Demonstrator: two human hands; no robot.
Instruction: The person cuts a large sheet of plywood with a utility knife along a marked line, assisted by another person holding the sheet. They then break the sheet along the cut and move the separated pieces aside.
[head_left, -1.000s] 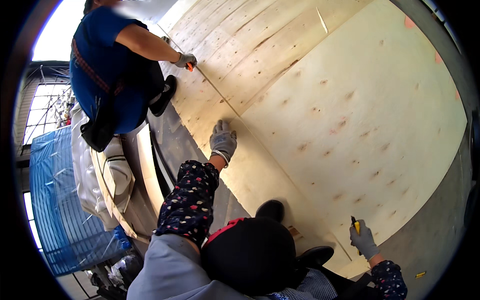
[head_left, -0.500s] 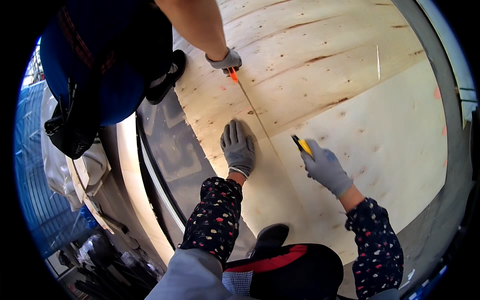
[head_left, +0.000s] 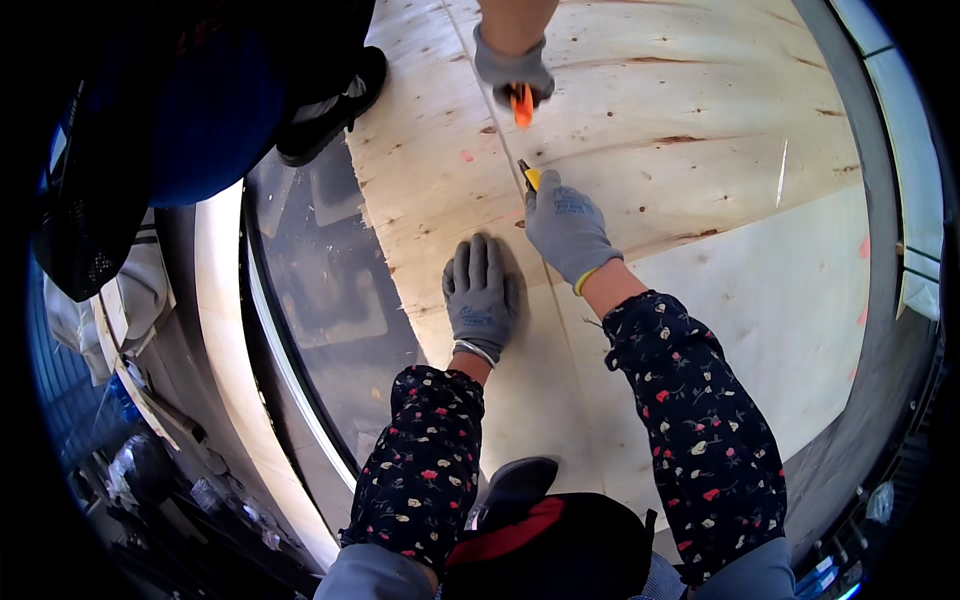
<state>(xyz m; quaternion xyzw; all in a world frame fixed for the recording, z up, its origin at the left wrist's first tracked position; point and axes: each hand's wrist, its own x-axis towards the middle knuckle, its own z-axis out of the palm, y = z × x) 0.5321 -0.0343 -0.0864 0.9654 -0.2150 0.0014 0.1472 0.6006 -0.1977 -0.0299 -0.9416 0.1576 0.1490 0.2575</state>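
My left hand (head_left: 481, 295), in a grey work glove, lies flat with its fingers stretched out on a pale plywood sheet (head_left: 640, 110). In my right hand (head_left: 572, 228), gloved too, is a yellow and black utility knife (head_left: 530, 178), its tip on or just over a thin dark line (head_left: 487, 90) that runs lengthwise across the wood. Whether the blade touches is too fine to see. Beyond it, a co-worker's gloved hand (head_left: 515, 70) holds an orange-handled tool (head_left: 522, 106), its kind partly hidden, to the right of the line.
The co-worker's dark shoe (head_left: 335, 110) stands at the sheet's far left edge. Left of the plywood lie a grey panel (head_left: 320, 270) and a curved-looking pale board (head_left: 235, 350). Dark bars and plastic wrap crowd the lower left. My own shoe (head_left: 520, 480) rests at the near edge.
My right hand has carried the knife up and left to the line. The co-worker's hand with the orange tool has moved right, off the line. My left hand stays flat.
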